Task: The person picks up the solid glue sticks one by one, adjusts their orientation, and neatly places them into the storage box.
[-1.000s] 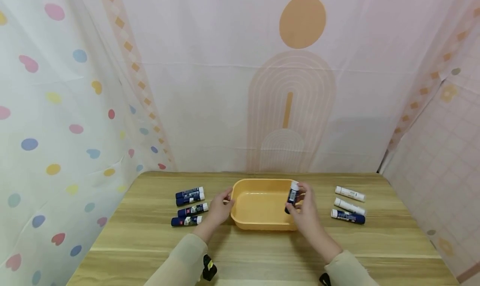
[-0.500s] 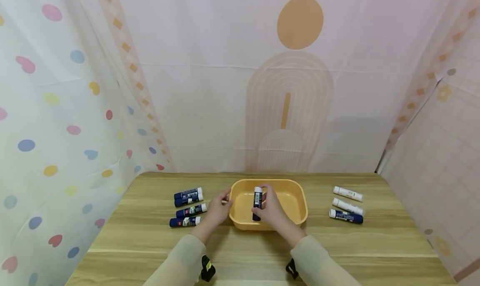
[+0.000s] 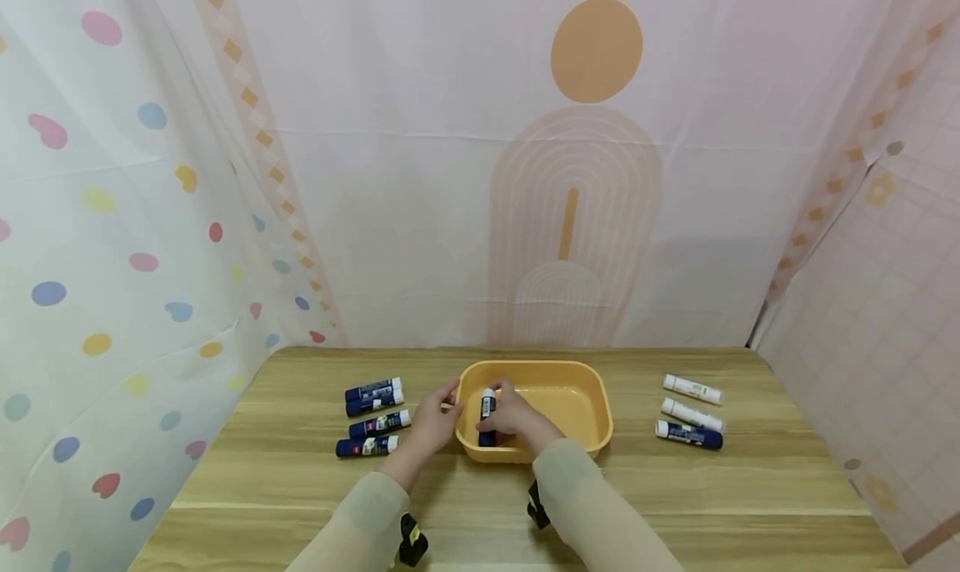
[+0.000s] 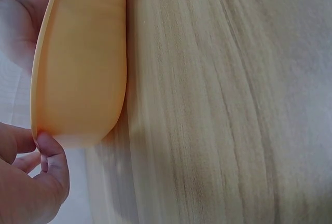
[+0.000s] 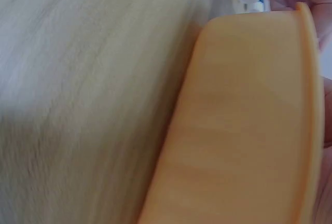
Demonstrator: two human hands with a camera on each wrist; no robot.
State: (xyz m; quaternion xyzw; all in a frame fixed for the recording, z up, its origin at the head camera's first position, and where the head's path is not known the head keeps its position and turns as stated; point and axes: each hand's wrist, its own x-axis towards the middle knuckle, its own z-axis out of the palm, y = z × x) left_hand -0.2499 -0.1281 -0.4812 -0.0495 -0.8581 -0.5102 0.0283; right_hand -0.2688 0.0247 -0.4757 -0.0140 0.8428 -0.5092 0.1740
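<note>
A yellow-orange plastic basin (image 3: 573, 454) stands mid-table near the back edge in the head view. My left hand (image 3: 435, 426) pinches its left rim; thumb and finger meet at the basin wall (image 4: 83, 68) in the left wrist view. Inside the basin's left end, my right hand (image 3: 516, 413) grips a dark blue glue stick (image 3: 488, 407), white cap pointing to the back. Whether that stick touches the basin floor I cannot tell. The right wrist view shows mostly the basin's outer side (image 5: 244, 110), with part of the right hand at the edge.
Several blue glue sticks (image 3: 379, 423) with white caps lie left of the basin. Two white glue sticks (image 3: 693, 388) and one blue glue stick (image 3: 688, 434) lie to the right. A patterned curtain (image 3: 405, 222) hangs behind the wooden table (image 3: 480, 514).
My right hand has carried the glue stick leftward and lower, from the basin's right end to its left end. The left hand has kept its hold on the rim.
</note>
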